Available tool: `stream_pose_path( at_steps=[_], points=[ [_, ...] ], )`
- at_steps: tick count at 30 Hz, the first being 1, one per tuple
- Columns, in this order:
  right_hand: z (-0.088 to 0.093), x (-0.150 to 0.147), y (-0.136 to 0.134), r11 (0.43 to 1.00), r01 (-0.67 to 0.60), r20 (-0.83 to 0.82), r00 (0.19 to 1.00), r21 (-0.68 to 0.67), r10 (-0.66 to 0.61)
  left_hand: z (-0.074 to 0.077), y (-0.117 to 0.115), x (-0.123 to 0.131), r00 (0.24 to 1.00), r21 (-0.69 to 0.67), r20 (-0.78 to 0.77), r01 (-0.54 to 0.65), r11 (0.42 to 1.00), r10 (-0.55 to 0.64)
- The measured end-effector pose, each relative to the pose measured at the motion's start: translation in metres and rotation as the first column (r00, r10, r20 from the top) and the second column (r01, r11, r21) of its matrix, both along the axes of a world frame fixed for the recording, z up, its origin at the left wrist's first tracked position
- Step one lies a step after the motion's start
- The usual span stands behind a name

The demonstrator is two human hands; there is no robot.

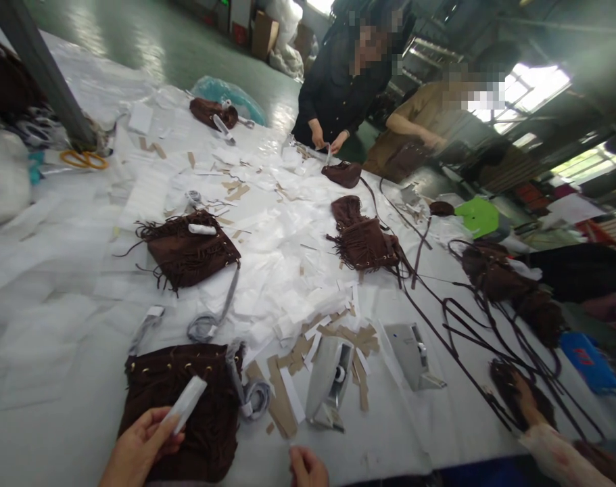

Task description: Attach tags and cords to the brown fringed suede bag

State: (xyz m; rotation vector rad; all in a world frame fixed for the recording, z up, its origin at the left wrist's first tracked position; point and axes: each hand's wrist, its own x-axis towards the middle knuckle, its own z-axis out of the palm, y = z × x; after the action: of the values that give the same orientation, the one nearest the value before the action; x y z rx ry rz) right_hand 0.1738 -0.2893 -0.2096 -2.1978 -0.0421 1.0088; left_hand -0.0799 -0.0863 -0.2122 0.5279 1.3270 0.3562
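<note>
Between the thumb and fingers of my left hand [145, 439] is a flat white wrapped strip [187, 404], slanting up to the right. Beneath it a dark brown fringed bag [160, 368] with gold eyelets lies flat on the table. A grey wrapped strap [255, 399] is coiled at that bag's right side. My right hand [308, 467] is low in the picture, its thumb and finger pinched together. Whatever may be in that pinch is too small to make out. Just above that hand stands a grey tape dispenser [330, 382], apart from the fingers.
A second tape dispenser [414, 355] stands further right. Cardboard strips [282, 399] and white wrapping sheets [287, 270] litter the table. More fringed bags [193, 250] lie beyond, with long straps [434, 331] at right. A co-worker's hand [528, 399] rests right; two people stand across. Yellow-handled scissors [84, 159] lie far left.
</note>
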Motion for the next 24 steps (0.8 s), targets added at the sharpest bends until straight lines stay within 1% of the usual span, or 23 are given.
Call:
stream_pose_path(
  at_steps=[2, 3, 5, 7, 9, 11, 13, 16, 20, 24],
  points=[
    [-0.002, -0.015, 0.034, 0.988, -0.124, -0.053, 0.990, 0.090, 0.129, 0.010, 0.002, 0.006, 1.000, 0.080, -0.025, 0.014, 0.997, -0.012],
    [-0.001, -0.024, 0.053, 0.969, -0.195, -0.068, 0.976, 0.150, 0.207, 0.015, 0.003, 0.009, 0.999, 0.123, -0.036, 0.020, 0.992, -0.016],
    [0.010, -0.044, 0.091, 0.895, -0.345, -0.070, 0.923, 0.282, 0.378, 0.023, 0.004, 0.014, 0.998, 0.196, -0.050, 0.039, 0.980, -0.030],
    [0.025, -0.064, 0.125, 0.806, -0.457, -0.074, 0.852, 0.377, 0.518, 0.028, 0.005, 0.017, 0.997, 0.255, -0.071, 0.049, 0.966, -0.032],
    [0.039, -0.080, 0.152, 0.743, -0.527, -0.099, 0.785, 0.412, 0.612, 0.030, 0.005, 0.019, 0.996, 0.296, -0.082, 0.060, 0.953, -0.037],
    [0.045, -0.092, 0.170, 0.712, -0.581, -0.117, 0.737, 0.393, 0.666, 0.032, 0.004, 0.019, 0.995, 0.326, -0.077, 0.080, 0.942, -0.058],
    [0.043, -0.099, 0.182, 0.716, -0.610, -0.115, 0.729, 0.341, 0.675, 0.032, 0.002, 0.018, 0.993, 0.351, -0.070, 0.110, 0.930, -0.091],
    [0.031, -0.103, 0.189, 0.749, -0.606, -0.118, 0.751, 0.268, 0.649, 0.030, 0.000, 0.016, 0.984, 0.393, -0.120, 0.169, 0.904, -0.132],
    [0.017, -0.103, 0.187, 0.791, -0.574, -0.197, 0.768, 0.212, 0.610, 0.027, 0.000, 0.015, 0.965, 0.428, -0.209, 0.235, 0.872, -0.158],
    [0.011, -0.105, 0.183, 0.844, -0.502, -0.270, 0.799, 0.190, 0.537, 0.029, 0.001, 0.015, 0.967, 0.421, -0.181, 0.242, 0.874, -0.180]
  ],
)
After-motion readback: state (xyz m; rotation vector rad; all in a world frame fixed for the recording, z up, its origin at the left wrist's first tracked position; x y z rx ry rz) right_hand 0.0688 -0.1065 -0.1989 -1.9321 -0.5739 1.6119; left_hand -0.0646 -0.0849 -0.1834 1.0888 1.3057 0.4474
